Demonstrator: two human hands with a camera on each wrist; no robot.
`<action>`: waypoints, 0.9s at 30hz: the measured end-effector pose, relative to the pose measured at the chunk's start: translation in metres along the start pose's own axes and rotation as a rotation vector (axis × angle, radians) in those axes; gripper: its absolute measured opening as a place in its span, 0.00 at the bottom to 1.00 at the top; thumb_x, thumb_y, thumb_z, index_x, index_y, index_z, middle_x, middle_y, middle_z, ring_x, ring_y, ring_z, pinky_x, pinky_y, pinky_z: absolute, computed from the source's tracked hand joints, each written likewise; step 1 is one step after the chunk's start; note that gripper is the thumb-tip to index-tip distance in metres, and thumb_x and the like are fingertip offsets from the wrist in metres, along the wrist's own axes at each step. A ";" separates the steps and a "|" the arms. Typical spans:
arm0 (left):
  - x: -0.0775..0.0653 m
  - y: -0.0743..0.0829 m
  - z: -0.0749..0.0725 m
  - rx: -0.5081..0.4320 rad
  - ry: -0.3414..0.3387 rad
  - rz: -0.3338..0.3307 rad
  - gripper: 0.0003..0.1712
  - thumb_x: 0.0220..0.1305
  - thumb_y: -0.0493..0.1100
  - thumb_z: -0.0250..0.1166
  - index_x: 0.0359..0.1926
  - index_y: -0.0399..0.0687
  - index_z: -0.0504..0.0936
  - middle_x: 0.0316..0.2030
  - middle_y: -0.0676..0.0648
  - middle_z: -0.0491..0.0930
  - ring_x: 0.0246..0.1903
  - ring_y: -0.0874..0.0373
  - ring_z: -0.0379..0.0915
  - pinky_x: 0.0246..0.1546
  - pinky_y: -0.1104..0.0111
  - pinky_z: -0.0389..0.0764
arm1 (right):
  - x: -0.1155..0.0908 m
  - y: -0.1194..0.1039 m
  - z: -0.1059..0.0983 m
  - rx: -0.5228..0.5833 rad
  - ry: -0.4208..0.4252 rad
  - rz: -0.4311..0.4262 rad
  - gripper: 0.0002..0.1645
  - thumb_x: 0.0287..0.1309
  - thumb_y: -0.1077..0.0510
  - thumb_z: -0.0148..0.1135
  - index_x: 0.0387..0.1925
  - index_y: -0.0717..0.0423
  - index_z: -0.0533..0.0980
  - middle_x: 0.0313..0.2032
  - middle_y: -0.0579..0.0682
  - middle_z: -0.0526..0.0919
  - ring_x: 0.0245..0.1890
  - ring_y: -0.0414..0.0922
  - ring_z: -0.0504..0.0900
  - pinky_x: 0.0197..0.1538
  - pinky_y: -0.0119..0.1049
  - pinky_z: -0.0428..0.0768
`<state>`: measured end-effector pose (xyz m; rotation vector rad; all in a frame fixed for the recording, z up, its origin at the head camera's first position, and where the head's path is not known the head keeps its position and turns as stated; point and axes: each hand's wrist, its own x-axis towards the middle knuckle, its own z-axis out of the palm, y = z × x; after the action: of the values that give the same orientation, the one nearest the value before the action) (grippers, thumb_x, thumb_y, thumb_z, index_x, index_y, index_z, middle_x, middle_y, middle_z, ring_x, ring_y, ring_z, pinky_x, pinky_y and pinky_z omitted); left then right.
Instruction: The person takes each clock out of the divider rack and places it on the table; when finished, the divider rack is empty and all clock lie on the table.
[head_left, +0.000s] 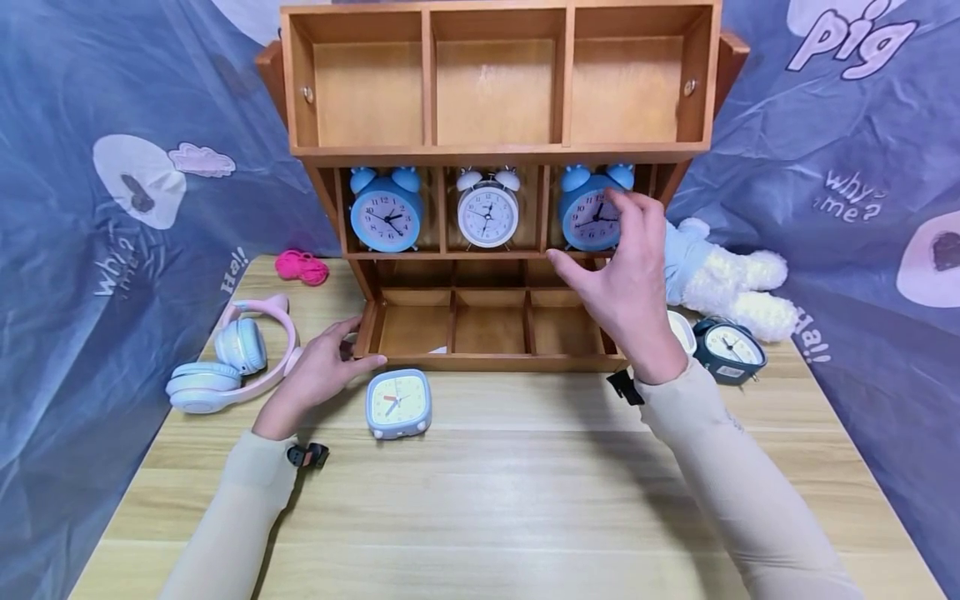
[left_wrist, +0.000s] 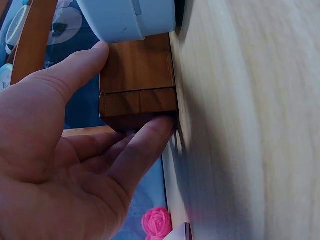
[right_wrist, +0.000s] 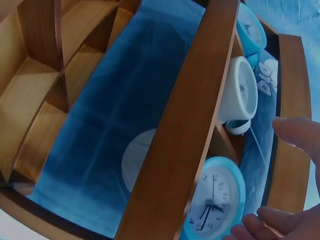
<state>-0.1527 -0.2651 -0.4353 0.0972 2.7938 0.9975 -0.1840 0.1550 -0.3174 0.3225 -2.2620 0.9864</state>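
Observation:
A tiered wooden shelf [head_left: 501, 152] stands at the back of the table. My left hand [head_left: 322, 371] grips its lower left front corner, thumb on one side and fingers on the other in the left wrist view. In the middle tier stand a blue twin-bell alarm clock [head_left: 385, 218] at left, a white one [head_left: 487, 215] in the centre and another blue one [head_left: 589, 218] at right. Before that right clock is my right hand [head_left: 626, 271], thumb and fingers spread apart; whether a fingertip touches it I cannot tell. A square light-blue clock [head_left: 399, 403] sits near my left hand.
Pink-and-blue headphones [head_left: 243, 350] and pink yarn [head_left: 302, 267] lie on the left of the table [head_left: 510, 500]. To the right are a dark green alarm clock [head_left: 729, 350], a white object [head_left: 681, 332] partly hidden by my forearm, and a white plush toy [head_left: 731, 279].

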 end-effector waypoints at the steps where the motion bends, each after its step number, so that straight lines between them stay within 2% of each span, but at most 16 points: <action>1: 0.000 0.000 0.000 0.001 0.000 0.000 0.58 0.74 0.62 0.75 0.89 0.38 0.58 0.80 0.30 0.71 0.69 0.33 0.80 0.68 0.40 0.83 | 0.001 0.001 0.000 0.001 0.009 -0.002 0.56 0.56 0.49 0.87 0.78 0.67 0.69 0.71 0.72 0.70 0.75 0.64 0.69 0.79 0.56 0.72; 11: 0.000 -0.002 0.000 0.002 0.001 0.008 0.58 0.75 0.62 0.75 0.89 0.39 0.58 0.80 0.30 0.71 0.70 0.33 0.80 0.69 0.39 0.82 | 0.008 0.014 0.000 -0.025 0.051 -0.046 0.53 0.60 0.46 0.84 0.77 0.66 0.70 0.68 0.72 0.70 0.74 0.65 0.67 0.81 0.55 0.70; 21: -0.001 -0.003 0.001 0.008 0.000 0.010 0.58 0.74 0.63 0.75 0.88 0.38 0.58 0.81 0.30 0.69 0.70 0.32 0.80 0.70 0.38 0.81 | 0.012 0.019 0.002 -0.041 0.087 -0.016 0.52 0.59 0.45 0.83 0.76 0.65 0.71 0.69 0.72 0.69 0.73 0.67 0.66 0.80 0.56 0.70; 27: -0.001 -0.002 0.000 0.001 -0.005 0.009 0.58 0.74 0.64 0.75 0.88 0.38 0.58 0.82 0.30 0.69 0.70 0.32 0.79 0.71 0.38 0.81 | 0.013 0.024 0.009 -0.030 0.148 0.011 0.54 0.55 0.46 0.82 0.76 0.66 0.71 0.69 0.73 0.70 0.73 0.68 0.66 0.81 0.56 0.69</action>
<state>-0.1515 -0.2668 -0.4364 0.1129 2.7918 0.9970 -0.2090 0.1655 -0.3278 0.2169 -2.1441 0.9490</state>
